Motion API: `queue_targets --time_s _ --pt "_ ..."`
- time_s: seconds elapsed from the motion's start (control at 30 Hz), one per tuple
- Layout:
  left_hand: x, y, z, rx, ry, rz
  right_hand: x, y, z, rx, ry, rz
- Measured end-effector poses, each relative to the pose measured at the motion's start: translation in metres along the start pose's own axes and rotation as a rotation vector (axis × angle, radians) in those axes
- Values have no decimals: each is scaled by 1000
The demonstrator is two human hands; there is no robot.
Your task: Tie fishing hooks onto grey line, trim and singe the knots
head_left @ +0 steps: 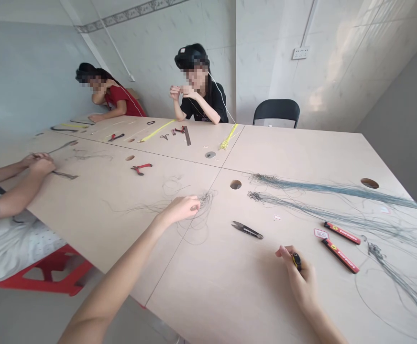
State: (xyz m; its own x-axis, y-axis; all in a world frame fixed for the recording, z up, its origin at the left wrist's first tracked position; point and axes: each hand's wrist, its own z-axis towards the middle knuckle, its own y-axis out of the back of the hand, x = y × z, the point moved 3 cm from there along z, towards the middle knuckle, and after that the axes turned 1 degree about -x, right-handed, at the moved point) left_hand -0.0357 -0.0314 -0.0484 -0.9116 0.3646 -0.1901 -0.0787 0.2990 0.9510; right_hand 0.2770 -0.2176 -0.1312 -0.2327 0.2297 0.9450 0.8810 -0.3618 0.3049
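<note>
My left hand [182,209] reaches across the table to a loose pile of thin dark grey cords [204,200] with curled ends. Its fingers are closed at the pile, apparently pinching a cord, though the fingertips are partly hidden. My right hand [301,277] rests low on the near right side of the table, fingers curled round a small black and yellow object [296,261], mostly covered by the hand. Thread snips [247,230] lie between my hands. To the right of my right hand are two red sticks [340,255] with black ends and printed lettering, which look like lighters.
Bundles of blue-grey cords [337,188] stretch along the right side, with another bundle [402,277] nearer me. Red-handled pliers [141,168] lie left of centre. Round holes [235,184] pierce the table. A co-worker's hands [39,164] work at left; two people sit opposite.
</note>
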Motion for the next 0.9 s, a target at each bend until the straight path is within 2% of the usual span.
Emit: queue_targets --time_s 0.53,0.9 --pt "-5 2 12 35 -166 211 1 1 1 -15 26 1" --pt "-11 -1 17 2 -208 337 3 1 1 -9 30 -17"
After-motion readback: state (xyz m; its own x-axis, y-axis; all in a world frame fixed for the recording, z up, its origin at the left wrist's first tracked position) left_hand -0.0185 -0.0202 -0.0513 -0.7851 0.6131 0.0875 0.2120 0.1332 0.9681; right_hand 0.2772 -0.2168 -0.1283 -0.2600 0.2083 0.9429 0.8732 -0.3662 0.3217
